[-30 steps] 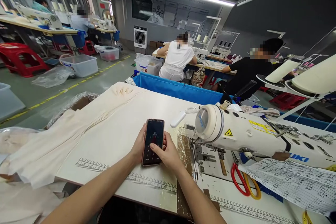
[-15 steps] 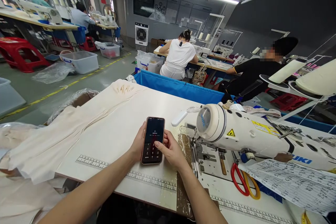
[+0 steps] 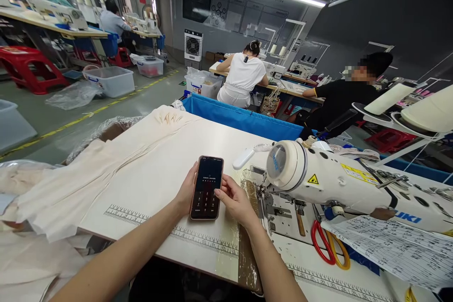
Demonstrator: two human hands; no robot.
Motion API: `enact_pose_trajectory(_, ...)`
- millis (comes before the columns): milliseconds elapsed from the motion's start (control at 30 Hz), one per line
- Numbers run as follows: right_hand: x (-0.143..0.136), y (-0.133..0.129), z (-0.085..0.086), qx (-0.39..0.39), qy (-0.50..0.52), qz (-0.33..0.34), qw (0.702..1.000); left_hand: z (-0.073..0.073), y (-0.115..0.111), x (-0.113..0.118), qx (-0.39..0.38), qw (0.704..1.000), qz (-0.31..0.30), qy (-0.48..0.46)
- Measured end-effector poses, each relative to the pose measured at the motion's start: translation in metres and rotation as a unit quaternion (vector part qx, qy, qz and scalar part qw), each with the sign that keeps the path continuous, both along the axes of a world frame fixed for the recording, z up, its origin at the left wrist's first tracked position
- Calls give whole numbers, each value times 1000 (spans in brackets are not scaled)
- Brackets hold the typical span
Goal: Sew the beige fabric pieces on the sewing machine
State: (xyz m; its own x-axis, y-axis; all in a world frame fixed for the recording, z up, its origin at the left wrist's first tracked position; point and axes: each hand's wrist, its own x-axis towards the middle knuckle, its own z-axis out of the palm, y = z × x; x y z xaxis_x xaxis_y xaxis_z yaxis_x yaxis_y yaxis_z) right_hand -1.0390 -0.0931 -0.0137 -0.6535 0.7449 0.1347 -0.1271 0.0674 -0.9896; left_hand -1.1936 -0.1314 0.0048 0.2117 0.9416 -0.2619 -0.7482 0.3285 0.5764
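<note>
A dark smartphone (image 3: 206, 188) stands tilted up above the white sewing table (image 3: 155, 184), its screen showing a number keypad. My left hand (image 3: 187, 191) grips the phone along its left edge, with most fingers hidden behind it. On the right edge, my right hand (image 3: 236, 198) holds the phone with fingers curled round the side, its thumb at the screen's right border. Just right of my right hand is the white sewing machine (image 3: 318, 174). Pale cream fabric (image 3: 81, 174) lies over the table's left side.
Red- and yellow-handled scissors (image 3: 323, 243) and a printed paper sheet (image 3: 396, 245) lie to the right. Behind the table hangs a blue cloth bin (image 3: 244, 120). Thread cones (image 3: 430, 108) stand at right. Two people sit at machines ahead, and others work far left.
My right thumb has moved from over the keypad to the screen's right edge. The text above the keypad looks different. The view has shifted slightly.
</note>
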Motion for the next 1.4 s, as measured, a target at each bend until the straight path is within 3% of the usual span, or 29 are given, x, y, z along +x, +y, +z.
enact_pose_trajectory(233, -9, -10, 8, 7, -25, -28, 999, -2, 1, 2, 10, 999, -9, -36)
enact_pose_trajectory(500, -22, -26, 12, 33, -126, -134, 982, 1, 1, 9, -20, 997, 71, -29)
enact_pose_trajectory(733, -12, -16, 13, 2, -73, -57, 996, 3, 1, 6, -8, 999, 4, -44)
enact_pose_trajectory(933, -10, -13, 11, 20, -67, -46, 996, 0, 1, 2, 1, 999, -10, -38)
enact_pose_trajectory(1133, 0, -6, 10, 3, -25, 34, 999, -1, 0, -4, 15, 999, -32, -31)
enact_pose_trajectory(1400, 1, -2, 10, 15, -11, 37, 999, -3, 2, -3, 28, 999, -29, -34)
